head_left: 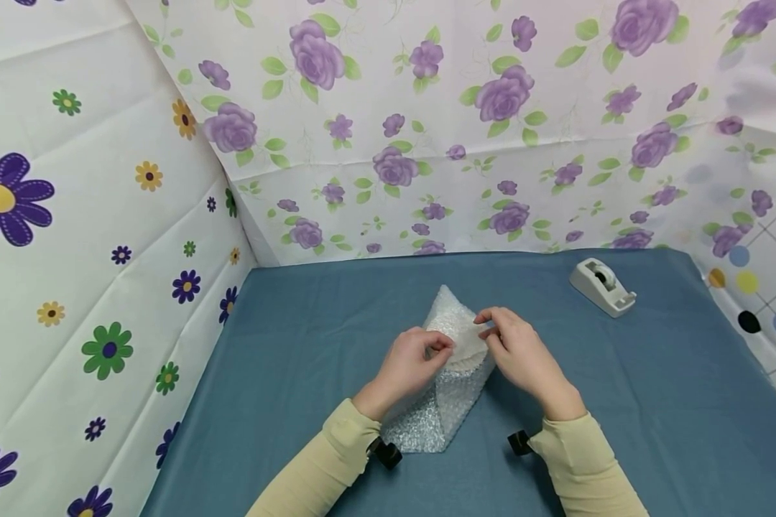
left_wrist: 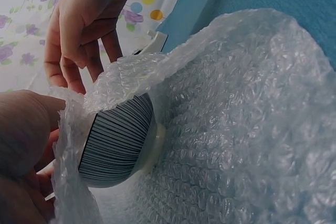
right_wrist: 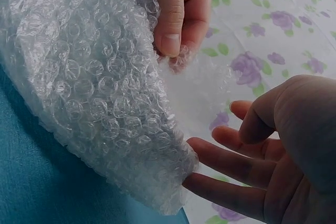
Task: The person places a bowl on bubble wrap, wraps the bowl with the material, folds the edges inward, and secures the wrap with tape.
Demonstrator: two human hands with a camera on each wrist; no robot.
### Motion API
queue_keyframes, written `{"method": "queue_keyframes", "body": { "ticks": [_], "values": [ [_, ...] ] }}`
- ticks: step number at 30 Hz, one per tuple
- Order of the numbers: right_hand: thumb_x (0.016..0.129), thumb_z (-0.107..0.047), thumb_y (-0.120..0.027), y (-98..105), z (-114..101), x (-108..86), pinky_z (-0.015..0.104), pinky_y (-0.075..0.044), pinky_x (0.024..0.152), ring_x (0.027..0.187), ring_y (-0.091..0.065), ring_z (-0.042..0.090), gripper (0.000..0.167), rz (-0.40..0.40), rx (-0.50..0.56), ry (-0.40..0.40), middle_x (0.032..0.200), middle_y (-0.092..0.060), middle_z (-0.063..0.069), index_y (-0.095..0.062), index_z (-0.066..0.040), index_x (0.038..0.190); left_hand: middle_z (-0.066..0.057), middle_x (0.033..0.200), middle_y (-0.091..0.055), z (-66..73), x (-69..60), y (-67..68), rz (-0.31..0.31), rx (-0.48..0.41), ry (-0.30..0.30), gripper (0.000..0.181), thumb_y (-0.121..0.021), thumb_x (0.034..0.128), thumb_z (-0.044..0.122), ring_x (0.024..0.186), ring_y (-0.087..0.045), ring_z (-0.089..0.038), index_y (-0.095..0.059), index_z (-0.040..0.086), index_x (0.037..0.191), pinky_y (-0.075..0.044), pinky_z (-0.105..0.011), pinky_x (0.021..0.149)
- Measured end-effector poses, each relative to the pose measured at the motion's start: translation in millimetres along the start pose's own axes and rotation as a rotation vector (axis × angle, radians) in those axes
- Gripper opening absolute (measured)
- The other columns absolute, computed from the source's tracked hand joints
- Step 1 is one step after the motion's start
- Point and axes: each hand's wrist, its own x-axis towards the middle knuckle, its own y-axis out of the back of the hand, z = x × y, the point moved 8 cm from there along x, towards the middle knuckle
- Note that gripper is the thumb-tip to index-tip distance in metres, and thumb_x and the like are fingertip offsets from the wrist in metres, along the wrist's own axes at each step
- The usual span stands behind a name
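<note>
Nearest my head camera, two pale yellow sleeves (head_left: 320,459) reach in, a small black device (head_left: 386,454) at each wrist. Just beyond, the left hand (head_left: 414,362) pinches an edge of the bubble wrap (head_left: 417,427) between thumb and finger, while the right hand (head_left: 524,352), grasping nothing, has its fingers loosely extended, fingertips against the wrap's margin. The wrap lies between the two hands on the blue surface (head_left: 297,373), with a bowl (left_wrist: 118,148) inside it, near the left hand's fingers. I see clear, crinkled sheeting with round bubbles, folded to a point at its far end; the bowl is white with fine dark stripes, tipped on its side. Only the left wrist view gives me those stripes, through a gap in the wrap; in the head view the folds cover them. My right wrist view shows the pinch close up, thumbnail included. Farther off to the right stands a white tape dispenser (head_left: 603,287), well apart from the hands, before a wall covering (head_left: 394,166) of purple roses.
</note>
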Motion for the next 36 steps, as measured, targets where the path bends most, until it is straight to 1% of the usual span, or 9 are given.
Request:
{"method": "queue_keyframes", "body": {
  "ticks": [7, 13, 18, 22, 24, 26, 30, 33, 36],
  "values": [
    [0.109, -0.001, -0.046, -0.4, -0.2, 0.1, 0.043, -0.056, 0.076, 0.1, -0.07, 0.024, 0.031, 0.005, -0.011, 0.015, 0.127, -0.065, 0.011, -0.066, -0.01, 0.131, 0.006, 0.1, -0.078, 1.1, -1.5, -0.8, -0.013, -0.002, 0.0, 0.013, -0.073, 0.1052, 0.02, 0.082, -0.058, -0.006, -0.084, 0.017, 0.112, -0.049, -0.022, 0.066],
    [0.11, -0.002, -0.046, -1.5, -1.4, 0.0, 0.042, -0.055, 0.076, 0.105, -0.071, 0.026, 0.032, -0.009, -0.015, 0.017, 0.134, -0.063, 0.011, -0.068, -0.012, 0.131, 0.004, 0.103, -0.077, 2.1, -3.6, -1.3, -0.046, -0.005, 0.012, 0.016, -0.07, 0.1075, 0.024, 0.084, -0.059, -0.007, -0.083, 0.018, 0.115, -0.049, -0.023, 0.066],
    [0.111, -0.003, -0.05, -3.2, -5.2, 0.6, 0.044, -0.055, 0.079, 0.104, -0.069, 0.026, 0.028, -0.019, -0.036, 0.055, 0.134, -0.064, 0.011, -0.072, -0.012, 0.126, 0.001, 0.11, -0.077, 1.9, -6.2, -1.1, -0.094, -0.026, 0.039, 0.026, -0.062, 0.1119, 0.031, 0.093, -0.064, -0.011, -0.079, 0.018, 0.126, -0.052, -0.026, 0.072],
    [0.11, -0.005, -0.055, -6.4, -9.6, -0.5, 0.046, -0.055, 0.082, 0.105, -0.066, 0.027, 0.026, -0.036, -0.093, 0.106, 0.133, -0.064, 0.011, -0.077, -0.011, 0.122, 0.0, 0.118, -0.075, 1.0, -9.7, -1.2, -0.151, -0.069, 0.048, 0.031, -0.058, 0.1132, 0.037, 0.104, -0.068, -0.013, -0.074, 0.017, 0.131, -0.056, -0.031, 0.081],
    [0.11, -0.006, -0.058, -8.2, -11.0, -1.1, 0.048, -0.055, 0.085, 0.11, -0.066, 0.029, 0.024, -0.047, -0.12, 0.128, 0.132, -0.066, 0.01, -0.079, -0.011, 0.12, 0.0, 0.12, -0.073, 1.2, -11.4, -1.9, -0.181, -0.085, 0.037, 0.029, -0.06, 0.112, 0.038, 0.11, -0.069, -0.013, -0.071, 0.017, 0.13, -0.057, -0.032, 0.086],
    [0.109, -0.008, -0.061, -9.9, -12.6, -1.3, 0.05, -0.056, 0.09, 0.117, -0.064, 0.031, 0.022, -0.057, -0.144, 0.148, 0.129, -0.068, 0.009, -0.08, -0.011, 0.118, 0.0, 0.12, -0.071, 2.5, -13.2, -2.1, -0.205, -0.076, 0.016, 0.026, -0.066, 0.1092, 0.038, 0.112, -0.07, -0.014, -0.069, 0.017, 0.125, -0.057, -0.032, 0.09],
    [0.107, -0.007, -0.063, -14.0, -16.3, -1.9, 0.052, -0.055, 0.098, 0.124, -0.062, 0.033, 0.021, -0.09, -0.184, 0.198, 0.122, -0.074, 0.006, -0.082, -0.012, 0.116, 0.001, 0.119, -0.07, 7.7, -16.6, -3.3, -0.248, 0.028, -0.054, 0.027, -0.076, 0.1029, 0.036, 0.115, -0.067, -0.016, -0.069, 0.018, 0.121, -0.055, -0.037, 0.098],
    [0.105, -0.006, -0.065, -17.1, -18.8, -3.1, 0.053, -0.054, 0.1, 0.124, -0.063, 0.034, 0.021, -0.112, -0.208, 0.239, 0.117, -0.077, 0.004, -0.082, -0.012, 0.116, 0.003, 0.122, -0.071, 11.9, -19.6, -4.6, -0.285, 0.093, -0.098, 0.026, -0.076, 0.103, 0.035, 0.123, -0.062, -0.019, -0.073, 0.019, 0.123, -0.051, -0.045, 0.103],
    [0.105, -0.006, -0.067, -19.5, -19.4, -3.9, 0.053, -0.054, 0.1, 0.123, -0.063, 0.035, 0.02, -0.122, -0.223, 0.26, 0.114, -0.078, 0.002, -0.083, -0.012, 0.115, 0.006, 0.124, -0.072, 14.1, -21.6, -5.1, -0.311, 0.105, -0.116, 0.023, -0.073, 0.1051, 0.034, 0.131, -0.057, -0.02, -0.076, 0.021, 0.124, -0.047, -0.05, 0.106]
  ]
}}
